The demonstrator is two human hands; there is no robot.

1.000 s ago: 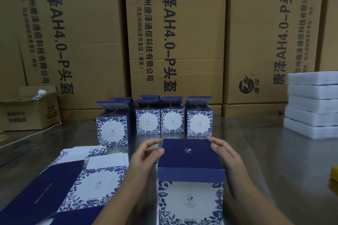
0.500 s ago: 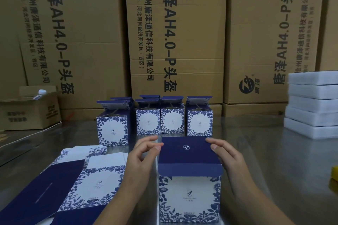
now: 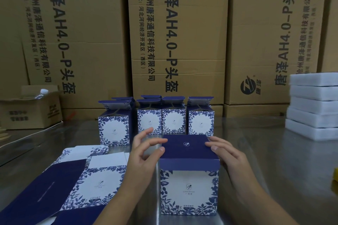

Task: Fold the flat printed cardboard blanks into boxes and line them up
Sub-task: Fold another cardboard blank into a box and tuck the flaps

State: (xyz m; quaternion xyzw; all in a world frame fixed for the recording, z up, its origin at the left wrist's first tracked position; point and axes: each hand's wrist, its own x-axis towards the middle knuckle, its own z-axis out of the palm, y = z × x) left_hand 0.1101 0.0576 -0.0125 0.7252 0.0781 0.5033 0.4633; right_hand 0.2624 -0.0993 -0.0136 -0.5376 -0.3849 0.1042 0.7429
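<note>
- Box (image 3: 189, 186) of blue-and-white floral printed cardboard, navy lid shut, stands between both hands.
- Left hand (image 3: 142, 159) and right hand (image 3: 230, 157) touch opposite lid edges, fingers relaxed, clasping nothing.
- Probably light, thin-walled, dentable: hold by side walls.
- Beyond fingertips: finished box row (image 3: 173, 120); outside left wrist: flat blanks (image 3: 95, 184).
</note>
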